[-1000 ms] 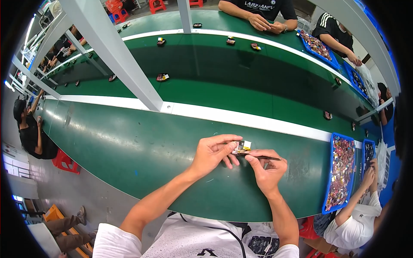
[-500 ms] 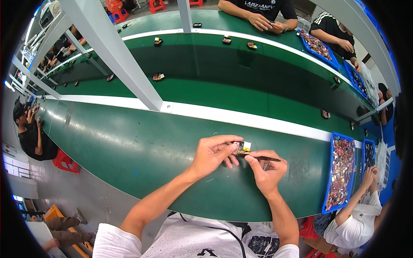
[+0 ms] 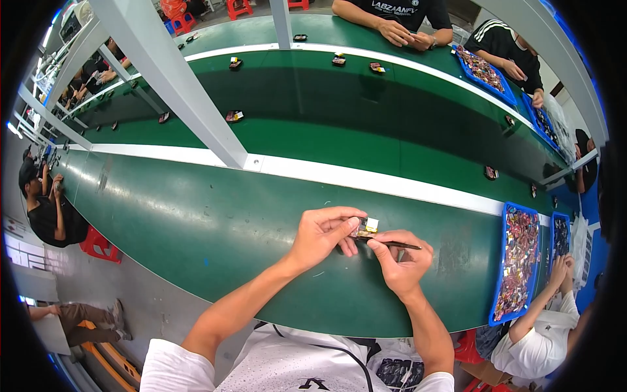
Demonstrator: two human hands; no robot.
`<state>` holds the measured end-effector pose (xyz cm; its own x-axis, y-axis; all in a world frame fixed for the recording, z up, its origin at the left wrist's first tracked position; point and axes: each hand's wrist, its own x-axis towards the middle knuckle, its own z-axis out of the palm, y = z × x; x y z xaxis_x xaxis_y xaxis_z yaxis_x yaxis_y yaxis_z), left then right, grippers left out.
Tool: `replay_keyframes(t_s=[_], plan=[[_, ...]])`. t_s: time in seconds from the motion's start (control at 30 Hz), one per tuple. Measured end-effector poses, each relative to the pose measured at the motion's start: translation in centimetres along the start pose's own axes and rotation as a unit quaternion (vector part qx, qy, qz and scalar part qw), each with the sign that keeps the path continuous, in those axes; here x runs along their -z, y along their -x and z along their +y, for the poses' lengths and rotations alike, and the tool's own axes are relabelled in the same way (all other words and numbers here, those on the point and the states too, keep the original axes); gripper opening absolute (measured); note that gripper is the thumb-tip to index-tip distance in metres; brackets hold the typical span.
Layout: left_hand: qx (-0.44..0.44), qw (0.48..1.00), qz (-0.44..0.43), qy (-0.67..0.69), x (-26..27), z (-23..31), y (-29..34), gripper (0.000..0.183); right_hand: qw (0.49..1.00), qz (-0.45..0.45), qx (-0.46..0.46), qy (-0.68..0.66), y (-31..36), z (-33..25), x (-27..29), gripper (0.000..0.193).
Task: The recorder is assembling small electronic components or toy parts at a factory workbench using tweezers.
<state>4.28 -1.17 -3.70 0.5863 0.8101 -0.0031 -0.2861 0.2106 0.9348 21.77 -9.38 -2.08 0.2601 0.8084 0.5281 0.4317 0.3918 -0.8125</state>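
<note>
My left hand (image 3: 319, 236) is closed around a small electronic assembly (image 3: 371, 225) with a black housing, a reddish board and a white-and-yellow piece on it. My right hand (image 3: 403, 262) pinches a thin dark tool (image 3: 403, 245), which looks like tweezers. The tool's inner end meets the lower edge of the assembly, partly covered by my fingertips, so I cannot tell what it touches. Both hands are held close together above the green worktable (image 3: 215, 228).
On the right stands a blue tray (image 3: 493, 313) of many small reddish parts, beside another blue tray (image 3: 560, 225). Past a white rail (image 3: 366, 184), a green conveyor (image 3: 313, 134) carries spaced-out assemblies (image 3: 234, 116). A grey post (image 3: 176, 85) rises from the rail. Co-workers sit around.
My right hand and the tool have shifted slightly left, against the assembly. The assemblies on the conveyor have moved a little left. At lower left, a passing person's legs have moved.
</note>
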Motion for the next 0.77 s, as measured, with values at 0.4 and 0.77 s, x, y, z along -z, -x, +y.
replay_keyframes(t_s=[0.4,0.77], plan=[[-0.009,1.000,0.016,-0.001,0.03,0.43,-0.12,0.025,0.999,0.001,0.032,0.005,-0.30,-0.20,-0.05,0.018],[-0.010,1.000,0.012,-0.009,-0.08,0.25,-0.07,0.025,0.999,-0.012,0.045,0.017,-0.22,-0.04,0.02,0.017]])
